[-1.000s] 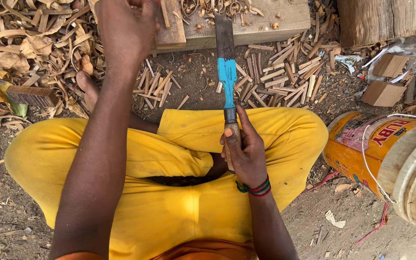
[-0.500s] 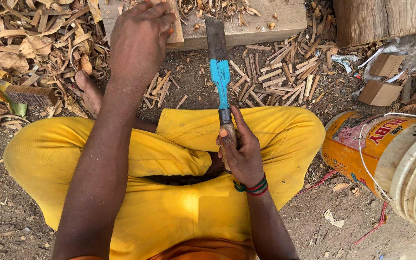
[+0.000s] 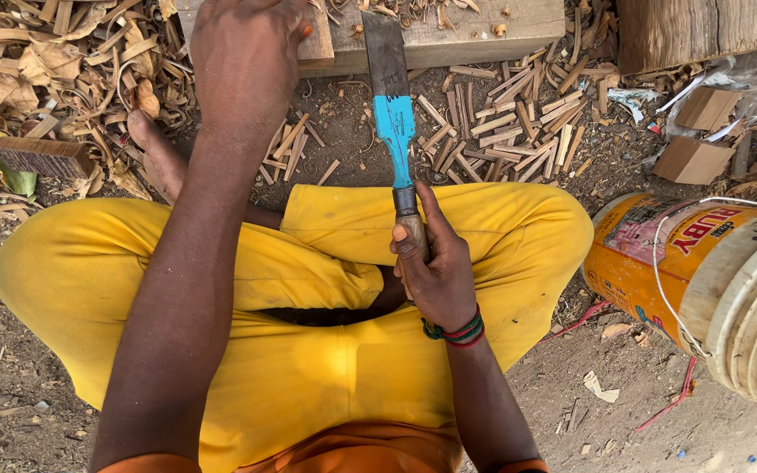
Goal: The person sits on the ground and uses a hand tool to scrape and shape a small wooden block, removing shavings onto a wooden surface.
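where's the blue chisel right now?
Head view, centre: the blue chisel is upright in the right hand above the yellow trousers, its blade tip at the wooden block, right of the left hand.

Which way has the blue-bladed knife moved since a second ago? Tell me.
Yes. The knife in the right hand has tilted left and pushed forward, its tip now lying on the wooden block.

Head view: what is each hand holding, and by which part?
Right hand grips the chisel by its wooden handle. Left hand rests on a wood piece; its grip is hidden.
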